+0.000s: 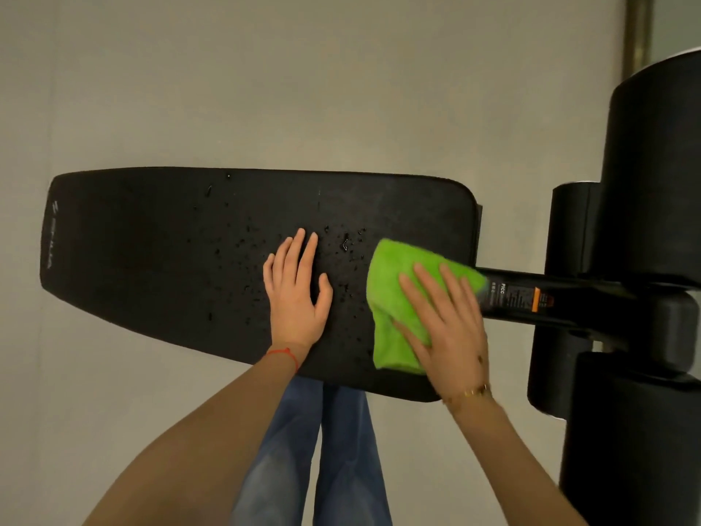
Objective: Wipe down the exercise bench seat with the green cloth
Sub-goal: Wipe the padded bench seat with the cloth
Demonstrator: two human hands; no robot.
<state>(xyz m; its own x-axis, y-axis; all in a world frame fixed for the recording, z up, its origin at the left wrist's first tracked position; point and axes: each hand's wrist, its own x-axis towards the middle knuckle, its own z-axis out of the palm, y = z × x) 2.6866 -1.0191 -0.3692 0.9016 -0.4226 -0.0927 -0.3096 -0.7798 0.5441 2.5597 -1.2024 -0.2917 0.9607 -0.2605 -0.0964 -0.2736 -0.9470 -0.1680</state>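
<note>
Long black padded exercise bench seat (159, 260), matte and grainy, tapering toward the left, speckled with water droplets (242, 244) across the middle. Bright green fluffy microfibre cloth (394, 298), folded, lying at the right end of the surface, pressed flat under the right hand (444, 320), fingers spread. Left hand (296, 294) apart from it, palm down on bare padding. Black cylindrical foam rollers (645, 176) far right.
</note>
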